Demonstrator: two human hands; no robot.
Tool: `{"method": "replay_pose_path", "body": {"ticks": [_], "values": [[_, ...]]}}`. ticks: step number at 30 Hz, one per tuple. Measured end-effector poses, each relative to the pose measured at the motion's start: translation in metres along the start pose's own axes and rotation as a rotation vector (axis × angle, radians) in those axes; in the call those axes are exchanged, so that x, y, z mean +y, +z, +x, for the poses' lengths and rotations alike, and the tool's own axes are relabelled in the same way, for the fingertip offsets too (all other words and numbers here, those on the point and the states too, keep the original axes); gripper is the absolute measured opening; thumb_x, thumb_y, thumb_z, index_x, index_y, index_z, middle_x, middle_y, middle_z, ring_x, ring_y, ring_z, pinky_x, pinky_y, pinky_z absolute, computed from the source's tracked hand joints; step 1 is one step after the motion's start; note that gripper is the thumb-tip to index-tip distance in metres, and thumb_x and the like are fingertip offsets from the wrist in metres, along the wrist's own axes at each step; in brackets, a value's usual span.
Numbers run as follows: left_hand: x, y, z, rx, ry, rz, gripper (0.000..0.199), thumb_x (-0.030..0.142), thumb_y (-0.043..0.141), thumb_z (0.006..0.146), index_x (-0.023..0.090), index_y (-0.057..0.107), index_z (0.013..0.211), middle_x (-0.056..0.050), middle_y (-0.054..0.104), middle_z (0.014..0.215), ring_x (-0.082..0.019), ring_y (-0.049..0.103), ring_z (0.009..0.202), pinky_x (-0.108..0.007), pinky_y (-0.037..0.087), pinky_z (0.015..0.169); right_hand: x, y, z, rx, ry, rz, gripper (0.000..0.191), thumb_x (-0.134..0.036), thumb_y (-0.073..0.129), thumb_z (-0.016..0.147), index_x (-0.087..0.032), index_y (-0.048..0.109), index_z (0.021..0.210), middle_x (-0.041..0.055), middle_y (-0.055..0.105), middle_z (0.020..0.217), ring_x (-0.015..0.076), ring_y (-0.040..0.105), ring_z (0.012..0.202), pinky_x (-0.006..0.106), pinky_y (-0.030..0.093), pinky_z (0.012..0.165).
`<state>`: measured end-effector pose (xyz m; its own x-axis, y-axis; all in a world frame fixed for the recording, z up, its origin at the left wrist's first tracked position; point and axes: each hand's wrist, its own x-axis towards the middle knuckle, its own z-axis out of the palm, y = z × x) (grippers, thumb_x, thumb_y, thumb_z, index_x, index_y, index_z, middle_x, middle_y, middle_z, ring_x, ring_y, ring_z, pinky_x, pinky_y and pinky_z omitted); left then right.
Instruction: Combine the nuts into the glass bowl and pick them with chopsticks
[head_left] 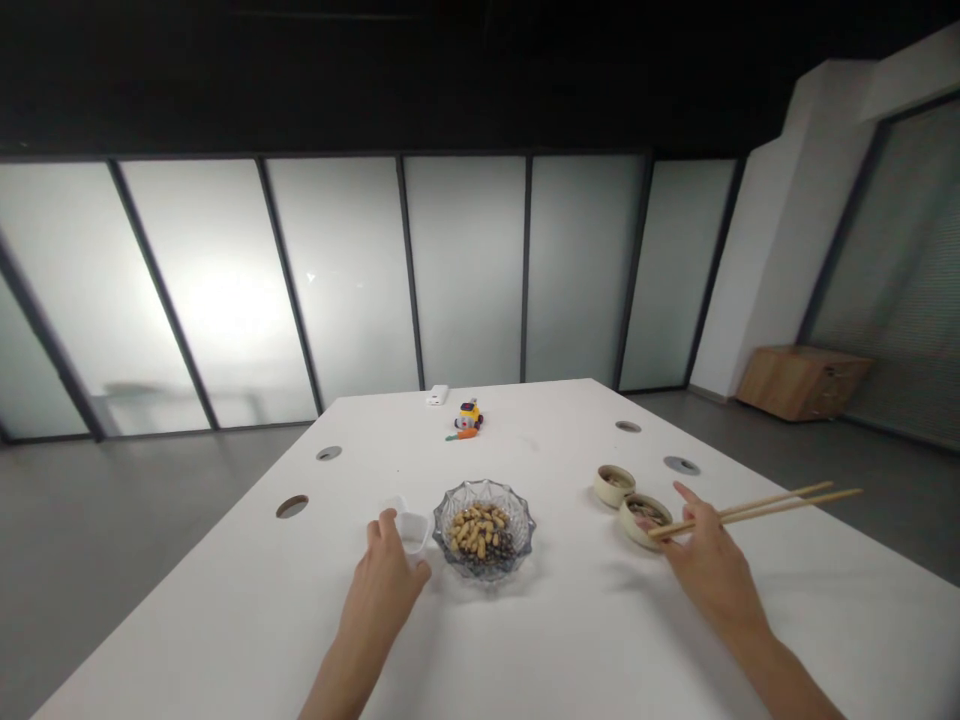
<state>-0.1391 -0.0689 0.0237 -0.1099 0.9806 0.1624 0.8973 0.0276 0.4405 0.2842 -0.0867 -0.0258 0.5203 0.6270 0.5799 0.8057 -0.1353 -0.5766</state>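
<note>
My left hand [386,578] is left of the glass bowl, its thumb and fingers around the near left side of a small clear plastic container [414,530]. The scalloped glass bowl [523,545] holds peanuts in their shells [474,528] and small dark seeds or beans [495,550]. On the right, my right hand [709,560] grips a pair of wooden chopsticks [780,505], which point out to the right. Their left ends are at the rim of a small cream bowl [634,530] with dark bits in it. Its index finger sticks out. A second cream bowl [613,490] stands just behind.
Farther back on the white table [555,640] are a yellow and grey toy vehicle [469,415], an orange carrot-shaped piece [465,434] and a white box-like object [437,395]. Round cable holes [292,506] mark both sides. A wooden cabinet [795,382] stands on the floor at right.
</note>
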Motion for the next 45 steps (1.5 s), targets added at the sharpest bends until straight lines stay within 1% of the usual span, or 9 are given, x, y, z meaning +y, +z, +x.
{"method": "replay_pose_path", "body": {"ticks": [5, 11, 16, 19, 22, 26, 29, 34, 45], "values": [[0.000, 0.005, -0.001, -0.100, -0.024, 0.061, 0.035, 0.012, 0.061, 0.087, 0.020, 0.045, 0.118, -0.014, 0.061, 0.122, -0.031, 0.074, 0.102, -0.035, 0.049, 0.081, 0.008, 0.016, 0.003, -0.135, 0.127, 0.057, 0.096, -0.076, 0.062, 0.068, -0.012, 0.051, 0.138, 0.0255, 0.070, 0.120, 0.0429, 0.071, 0.107, 0.051, 0.056, 0.084], [-0.003, 0.007, 0.002, -0.110, -0.008, 0.072, 0.035, 0.012, 0.062, 0.089, 0.017, 0.045, 0.119, -0.016, 0.063, 0.120, -0.032, 0.071, 0.112, -0.035, 0.048, 0.088, 0.008, 0.013, 0.005, -0.238, 0.219, 0.056, 0.065, -0.076, 0.065, 0.065, -0.026, 0.052, 0.105, 0.0143, 0.075, 0.085, 0.0410, 0.075, 0.084, 0.048, 0.056, 0.070], [-0.003, 0.007, 0.002, -0.095, 0.008, 0.088, 0.034, 0.012, 0.059, 0.093, 0.017, 0.046, 0.124, -0.016, 0.064, 0.124, -0.032, 0.068, 0.120, -0.035, 0.048, 0.093, -0.005, 0.005, -0.004, -0.161, 0.127, 0.101, 0.059, -0.069, 0.064, 0.066, -0.028, 0.050, 0.106, 0.0174, 0.076, 0.113, 0.0397, 0.075, 0.098, 0.046, 0.057, 0.078], [-0.005, 0.008, 0.003, -0.085, 0.012, 0.102, 0.035, 0.016, 0.059, 0.096, 0.016, 0.046, 0.129, -0.016, 0.063, 0.128, -0.032, 0.067, 0.122, -0.036, 0.048, 0.095, -0.024, 0.009, -0.014, -0.095, -0.021, 0.187, 0.052, -0.065, 0.068, 0.070, -0.029, 0.045, 0.100, 0.0181, 0.071, 0.131, 0.0375, 0.073, 0.107, 0.046, 0.058, 0.085], [-0.008, 0.011, 0.004, -0.071, 0.014, 0.121, 0.040, 0.020, 0.058, 0.099, 0.016, 0.045, 0.137, -0.016, 0.062, 0.130, -0.033, 0.066, 0.122, -0.036, 0.048, 0.095, -0.049, 0.019, -0.019, -0.082, -0.264, 0.243, 0.044, -0.054, 0.068, 0.078, -0.026, 0.050, 0.108, 0.0176, 0.070, 0.133, 0.0361, 0.070, 0.115, 0.047, 0.058, 0.093], [-0.012, 0.015, 0.007, -0.033, 0.005, 0.131, 0.050, 0.026, 0.054, 0.101, 0.017, 0.040, 0.148, -0.017, 0.062, 0.133, -0.034, 0.065, 0.124, -0.038, 0.049, 0.094, -0.089, 0.036, -0.012, -0.184, -0.566, 0.187, 0.058, -0.029, 0.065, 0.083, -0.021, 0.051, 0.139, 0.0149, 0.071, 0.126, 0.0341, 0.069, 0.112, 0.050, 0.059, 0.098], [-0.015, 0.018, 0.011, -0.020, -0.015, 0.093, 0.057, 0.028, 0.051, 0.101, 0.018, 0.036, 0.154, -0.018, 0.061, 0.137, -0.035, 0.062, 0.127, -0.040, 0.049, 0.094, -0.116, 0.046, -0.002, -0.267, -0.740, 0.108, 0.068, -0.011, 0.062, 0.079, -0.022, 0.050, 0.146, 0.0143, 0.072, 0.129, 0.0348, 0.066, 0.120, 0.051, 0.060, 0.100], [-0.016, 0.025, 0.013, 0.002, -0.044, 0.036, 0.061, 0.031, 0.051, 0.100, 0.020, 0.034, 0.157, -0.016, 0.060, 0.141, -0.034, 0.060, 0.130, -0.039, 0.048, 0.096, -0.142, 0.054, 0.011, -0.396, -1.001, -0.008, 0.066, -0.002, 0.060, 0.075, -0.021, 0.057, 0.138, 0.0162, 0.073, 0.129, 0.0344, 0.065, 0.123, 0.046, 0.065, 0.093], [-0.013, 0.039, 0.015, 0.068, -0.038, 0.020, 0.062, 0.032, 0.054, 0.100, 0.021, 0.034, 0.158, -0.016, 0.059, 0.143, -0.031, 0.063, 0.129, -0.037, 0.047, 0.100, -0.173, 0.048, 0.028, -0.526, -1.328, 0.058, 0.049, 0.012, 0.060, 0.081, -0.027, 0.071, 0.108, 0.0041, 0.077, 0.132, 0.0224, 0.064, 0.136, 0.039, 0.058, 0.108]]}}
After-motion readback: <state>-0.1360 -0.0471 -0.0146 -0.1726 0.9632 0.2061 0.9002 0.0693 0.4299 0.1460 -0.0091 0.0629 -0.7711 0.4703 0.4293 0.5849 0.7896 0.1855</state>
